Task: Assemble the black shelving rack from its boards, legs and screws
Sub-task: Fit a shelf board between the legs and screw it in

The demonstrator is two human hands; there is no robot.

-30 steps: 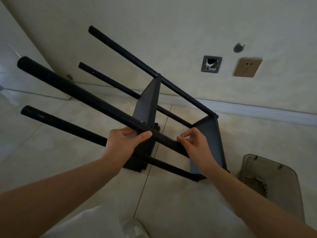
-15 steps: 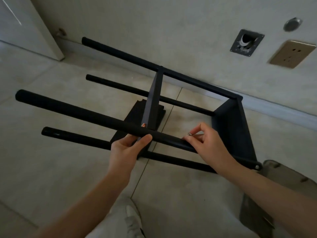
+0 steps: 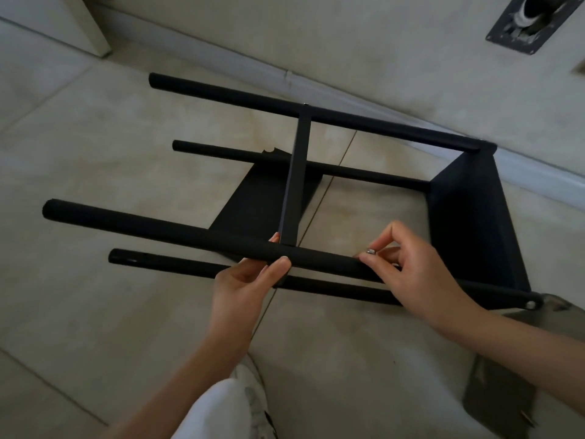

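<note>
The black rack [image 3: 468, 217] lies on its side above the tiled floor, its several round legs pointing left. One board [image 3: 474, 223] closes the right end and a middle board [image 3: 294, 185] stands edge-on between the legs. My left hand [image 3: 250, 277] grips the nearest upper leg [image 3: 142, 226] from below, just where the middle board meets it. My right hand [image 3: 408, 267] rests on the same leg further right and pinches a small silver screw [image 3: 370, 251] between thumb and forefinger.
A wall with a skirting board [image 3: 316, 80] runs behind the rack, with a metal wall fitting [image 3: 531, 20] at the top right. A grey plastic tray [image 3: 506, 375] lies on the floor at the lower right. My white shoe [image 3: 250, 391] is below the rack.
The rack has tipped down from a steep slant to nearly level with the floor. The view has dropped and moved closer. Both hands keep their hold on the near leg.
</note>
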